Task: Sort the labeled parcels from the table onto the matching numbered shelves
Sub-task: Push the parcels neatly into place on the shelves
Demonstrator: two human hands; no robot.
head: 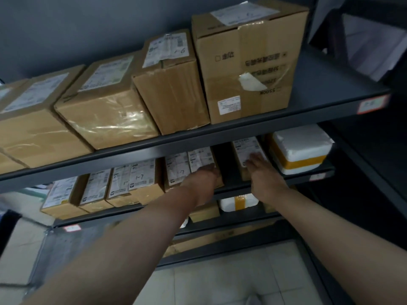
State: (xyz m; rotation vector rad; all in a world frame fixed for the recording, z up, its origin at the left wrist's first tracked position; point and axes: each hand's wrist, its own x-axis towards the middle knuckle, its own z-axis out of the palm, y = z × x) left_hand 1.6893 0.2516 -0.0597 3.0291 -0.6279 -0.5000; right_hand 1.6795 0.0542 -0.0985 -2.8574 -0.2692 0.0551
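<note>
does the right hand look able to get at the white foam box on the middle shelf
Probably yes. The right hand rests on a labelled parcel just left of the white foam box, on the same shelf, and nothing stands between them.

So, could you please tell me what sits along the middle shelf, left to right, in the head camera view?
Row of labelled cardboard parcels → left hand on a parcel → empty gap → right hand on a parcel → white foam box.

Both bare forearms reach forward and up toward twelve o'clock, nearly parallel. The left hand (203,176) lies palm down, fingers curled over at their tips. The right hand (261,170), at its three o'clock and well apart, is flat, fingers spread and extended.
</note>
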